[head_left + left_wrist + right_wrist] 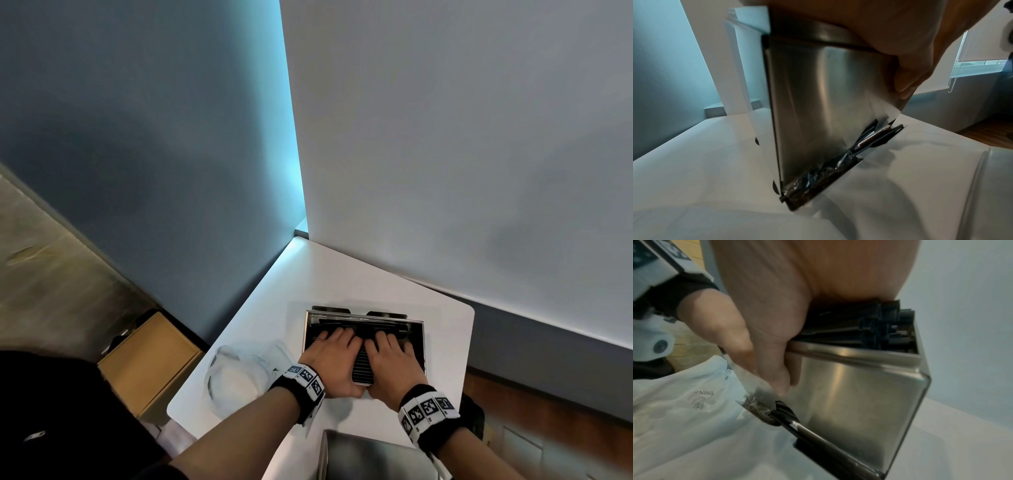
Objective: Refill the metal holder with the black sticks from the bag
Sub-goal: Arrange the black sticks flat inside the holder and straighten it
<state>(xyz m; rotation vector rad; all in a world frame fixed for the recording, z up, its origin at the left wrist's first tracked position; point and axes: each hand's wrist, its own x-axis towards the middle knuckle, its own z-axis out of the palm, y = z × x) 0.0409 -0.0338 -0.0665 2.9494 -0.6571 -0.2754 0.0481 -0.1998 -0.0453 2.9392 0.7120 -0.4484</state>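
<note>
The metal holder stands open-topped on the white table, filled with black sticks. My left hand and right hand lie side by side on the sticks, fingers spread and pressing down. The left wrist view shows my left thumb resting on the holder's shiny front wall. In the right wrist view, stick ends show under my right palm. Crumpled clear wrap and a few sticks sit in the trough at the holder's base. The clear bag lies flat to the left.
A white partition rises close behind the holder. A metal piece lies at the table's near edge, below my wrists. A cardboard box sits on the floor to the left. The table's right edge is close to the holder.
</note>
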